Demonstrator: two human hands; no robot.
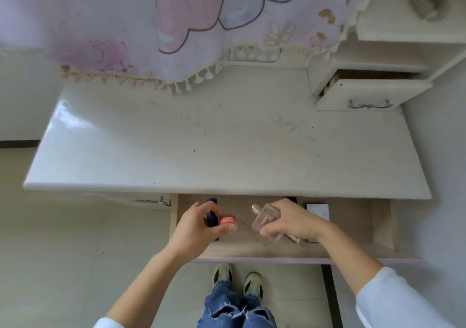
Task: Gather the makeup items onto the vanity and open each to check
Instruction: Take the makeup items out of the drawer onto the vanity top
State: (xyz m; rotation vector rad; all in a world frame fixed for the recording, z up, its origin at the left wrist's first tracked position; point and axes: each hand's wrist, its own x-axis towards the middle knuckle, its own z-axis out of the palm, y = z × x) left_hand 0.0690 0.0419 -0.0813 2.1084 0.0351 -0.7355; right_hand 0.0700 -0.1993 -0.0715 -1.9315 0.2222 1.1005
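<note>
White case [318, 211], perhaps a compact, lies beside right hand [295, 220] holding perfume bottle [264, 220].

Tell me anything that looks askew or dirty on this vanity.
The small upper drawer at the right looks crooked, pulled partly out with a gap along one side. The vanity top carries dark specks, reddish smudges and a curl of stray strands. Nothing looks spilled.

view: single head-worn camera, on the person standing before the vanity [201, 138]
facing: forward and steeply down, past the vanity's front edge to the floor
nearness: close over the open drawer [252, 249] under the vanity's front edge
</note>
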